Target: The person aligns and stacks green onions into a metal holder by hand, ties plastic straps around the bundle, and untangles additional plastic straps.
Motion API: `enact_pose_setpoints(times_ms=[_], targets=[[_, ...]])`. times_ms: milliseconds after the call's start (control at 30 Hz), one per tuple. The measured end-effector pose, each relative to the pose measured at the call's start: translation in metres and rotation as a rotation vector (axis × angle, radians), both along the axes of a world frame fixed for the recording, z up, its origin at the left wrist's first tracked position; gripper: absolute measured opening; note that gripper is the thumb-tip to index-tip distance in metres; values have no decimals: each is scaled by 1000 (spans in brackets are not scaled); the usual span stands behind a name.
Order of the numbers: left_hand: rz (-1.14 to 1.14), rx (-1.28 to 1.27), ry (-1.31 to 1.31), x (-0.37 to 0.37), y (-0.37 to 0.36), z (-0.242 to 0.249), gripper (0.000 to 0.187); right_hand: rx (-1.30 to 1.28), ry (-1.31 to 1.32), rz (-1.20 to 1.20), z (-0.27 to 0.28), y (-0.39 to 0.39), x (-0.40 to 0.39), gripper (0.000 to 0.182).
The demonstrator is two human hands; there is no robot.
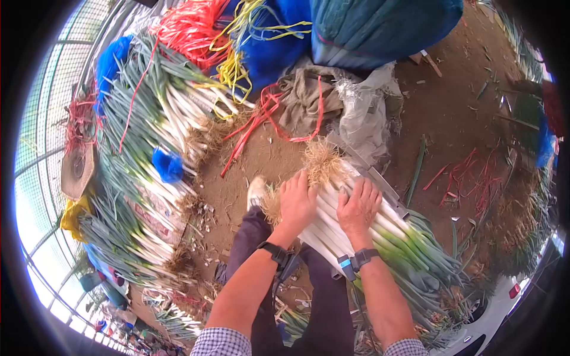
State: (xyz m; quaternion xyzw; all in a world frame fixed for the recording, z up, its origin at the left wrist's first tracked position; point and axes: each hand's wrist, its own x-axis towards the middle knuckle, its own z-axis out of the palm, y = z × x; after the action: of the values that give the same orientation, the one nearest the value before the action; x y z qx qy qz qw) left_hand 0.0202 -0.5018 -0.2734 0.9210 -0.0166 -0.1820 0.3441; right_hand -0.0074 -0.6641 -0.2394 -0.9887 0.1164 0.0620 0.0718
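A thick bundle of long green onions [328, 218] lies slantwise before me, pale roots at the upper left and green leaves toward the lower right. My left hand [297, 199] grips its left side near the roots, fingers bent over the stalks. Across the white stems, my right hand [358, 209] holds the bundle farther right, thumb pointing up. The undersides of both hands are hidden. Part of a metal frame [385, 185] shows along the bundle's upper edge.
More green onions [169, 118] are heaped at left, with a blue bundle of twine [167, 165] on them. Red ties [190, 29] and yellow ties [236, 65] lie at the top. A large wrapped blue-green bale [386, 29] stands behind crumpled sacking [368, 110]. Red strips [472, 181] litter the soil.
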Motion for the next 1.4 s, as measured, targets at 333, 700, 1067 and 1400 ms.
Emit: enact_pose_setpoints(times_ms=[333, 700, 1067, 1400], targets=[[154, -154, 290, 111, 64, -45, 34, 57, 76, -79, 2, 3, 5, 65], [294, -696, 874, 198, -67, -203, 34, 71, 89, -87, -9, -2, 1, 66], [206, -105, 570, 181, 208, -78, 23, 63, 65, -56, -6, -1, 6, 61], [659, -282, 109, 201, 420, 104, 29, 24, 67, -51, -1, 3, 8, 61]])
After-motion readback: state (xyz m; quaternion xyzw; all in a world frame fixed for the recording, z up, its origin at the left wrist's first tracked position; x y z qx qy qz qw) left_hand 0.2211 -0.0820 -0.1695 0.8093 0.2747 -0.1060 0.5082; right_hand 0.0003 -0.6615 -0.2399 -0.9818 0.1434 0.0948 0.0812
